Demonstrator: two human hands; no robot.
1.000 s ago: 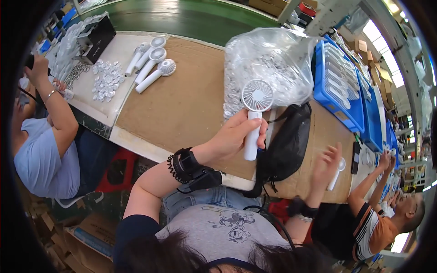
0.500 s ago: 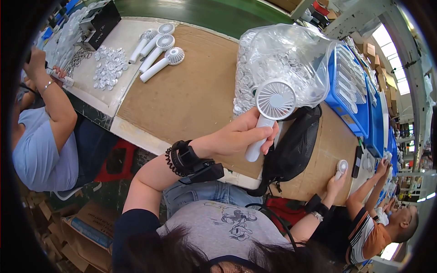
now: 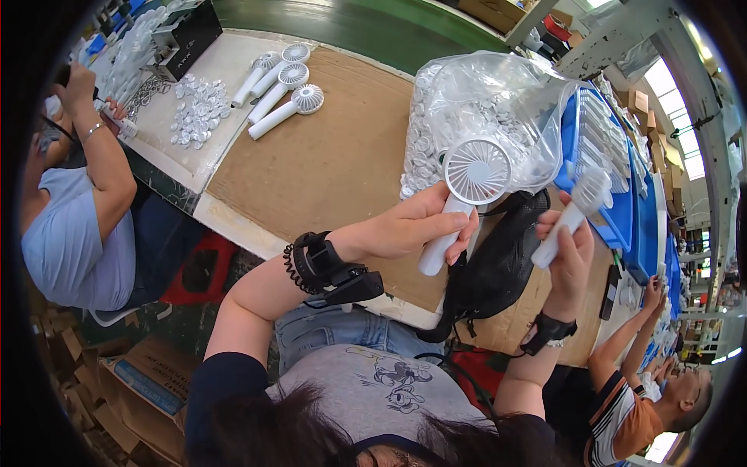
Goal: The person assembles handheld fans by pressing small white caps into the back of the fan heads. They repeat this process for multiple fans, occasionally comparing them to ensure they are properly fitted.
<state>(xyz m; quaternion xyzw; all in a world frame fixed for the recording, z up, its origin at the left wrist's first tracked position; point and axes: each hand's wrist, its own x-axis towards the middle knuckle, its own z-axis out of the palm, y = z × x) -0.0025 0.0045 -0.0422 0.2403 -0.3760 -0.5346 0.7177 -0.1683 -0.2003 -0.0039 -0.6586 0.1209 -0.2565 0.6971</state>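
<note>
My left hand (image 3: 426, 226) is wrapped round the handle of a white handheld fan (image 3: 476, 173), its round grille tilted up over the table. Off to the right, my right hand (image 3: 569, 253) grips another white handheld fan (image 3: 580, 210), with its head slightly blurred and pointing up and away. Under and beyond the left fan lies a clear plastic bag (image 3: 498, 101) full of small white round parts. A black mesh pouch (image 3: 498, 265) lies between my two hands. Several more white handheld fans (image 3: 284, 89) rest at the far left on the cardboard's edge.
Brown cardboard (image 3: 327, 148) covers the table. Blue trays (image 3: 599, 156) holding white parts stand at the right. Left of the fans are a pile of white discs (image 3: 200, 113) and a black box (image 3: 187, 43). Co-workers sit at left (image 3: 85, 241) and right (image 3: 630, 412).
My right hand has come up from low at the right, bringing its fan close to the left one. My left hand still holds its fan, nearly in place. The view has shifted slightly.
</note>
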